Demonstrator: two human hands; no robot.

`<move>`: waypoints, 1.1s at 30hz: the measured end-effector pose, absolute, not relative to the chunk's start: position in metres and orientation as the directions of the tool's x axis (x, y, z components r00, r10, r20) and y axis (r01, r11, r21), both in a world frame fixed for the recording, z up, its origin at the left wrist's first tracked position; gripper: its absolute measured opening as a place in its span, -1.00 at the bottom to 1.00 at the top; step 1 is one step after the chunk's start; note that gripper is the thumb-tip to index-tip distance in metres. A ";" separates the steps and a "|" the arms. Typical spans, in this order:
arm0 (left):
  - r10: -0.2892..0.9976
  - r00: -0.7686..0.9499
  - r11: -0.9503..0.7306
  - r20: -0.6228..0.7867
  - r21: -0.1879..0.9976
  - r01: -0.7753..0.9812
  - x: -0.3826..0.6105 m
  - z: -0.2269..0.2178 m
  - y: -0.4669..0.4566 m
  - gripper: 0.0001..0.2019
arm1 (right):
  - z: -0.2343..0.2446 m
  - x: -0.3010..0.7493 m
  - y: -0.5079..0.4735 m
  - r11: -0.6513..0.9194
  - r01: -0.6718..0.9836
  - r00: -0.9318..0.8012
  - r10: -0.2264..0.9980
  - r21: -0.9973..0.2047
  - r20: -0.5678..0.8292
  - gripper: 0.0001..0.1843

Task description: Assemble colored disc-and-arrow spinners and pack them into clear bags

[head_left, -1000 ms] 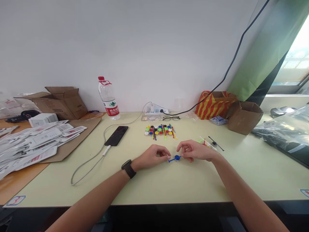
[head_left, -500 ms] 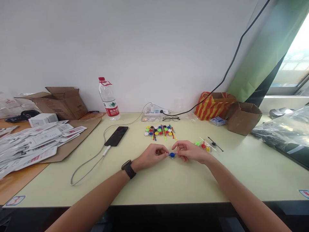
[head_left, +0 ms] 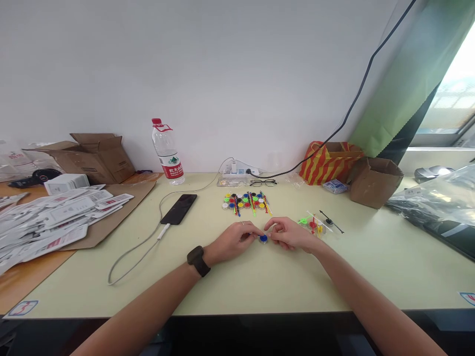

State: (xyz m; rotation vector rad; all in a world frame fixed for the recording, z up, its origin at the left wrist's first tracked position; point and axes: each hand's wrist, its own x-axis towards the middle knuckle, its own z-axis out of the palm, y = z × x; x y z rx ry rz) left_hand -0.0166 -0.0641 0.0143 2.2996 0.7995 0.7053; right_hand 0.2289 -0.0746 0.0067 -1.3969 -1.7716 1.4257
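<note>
A small round blue piece with a clear base [head_left: 263,239] sits on the table between my two hands. My left hand [head_left: 237,241], with a black watch on its wrist, has its thumb and index finger closed at the piece's left edge. From the other side, my right hand [head_left: 290,234] pinches at its right edge with bent fingers. The fingertips partly cover the blue piece. Beyond my hands lie rows of small coloured discs [head_left: 246,200] with bundles of thin coloured sticks [head_left: 252,201] across them. Right of my right hand are several discs with sticks attached [head_left: 312,226].
A black phone [head_left: 179,209] on a white cable lies at left. Behind stand a water bottle [head_left: 171,158], a power strip [head_left: 237,171] and glasses [head_left: 263,183]. White packets [head_left: 67,217] lie far left; a striped bag [head_left: 322,163] and brown paper bag [head_left: 374,183] stand at right.
My left hand has turned slightly, its index finger now reaching over toward the blue piece. The blue piece has shifted a little left. My right hand has barely moved.
</note>
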 end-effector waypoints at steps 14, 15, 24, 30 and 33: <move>0.547 0.771 -0.836 0.327 0.263 0.482 -0.007 0.012 -0.071 -0.83 | 0.004 0.225 -0.073 0.037 0.399 -0.364 0.923 -0.916 -0.121 -0.67; 0.545 0.772 -0.838 0.328 0.260 0.481 -0.006 0.011 -0.072 -0.82 | 0.005 0.225 -0.074 0.059 0.420 -0.356 0.928 -0.906 -0.105 -0.68; 0.706 0.527 -0.706 0.472 0.519 0.481 -0.015 0.011 -0.067 -0.70 | 0.010 0.230 -0.079 0.251 0.579 -0.251 0.960 -0.776 0.123 -0.57; 0.784 0.422 -0.619 0.456 0.624 0.477 -0.020 0.008 -0.059 -0.74 | 0.011 0.226 -0.081 0.302 0.659 -0.125 0.947 -0.689 0.296 -0.49; 0.786 0.416 -0.616 0.457 0.636 0.466 -0.019 0.008 -0.059 -0.74 | 0.011 0.228 -0.078 0.291 0.661 0.045 0.905 -0.691 0.424 -0.38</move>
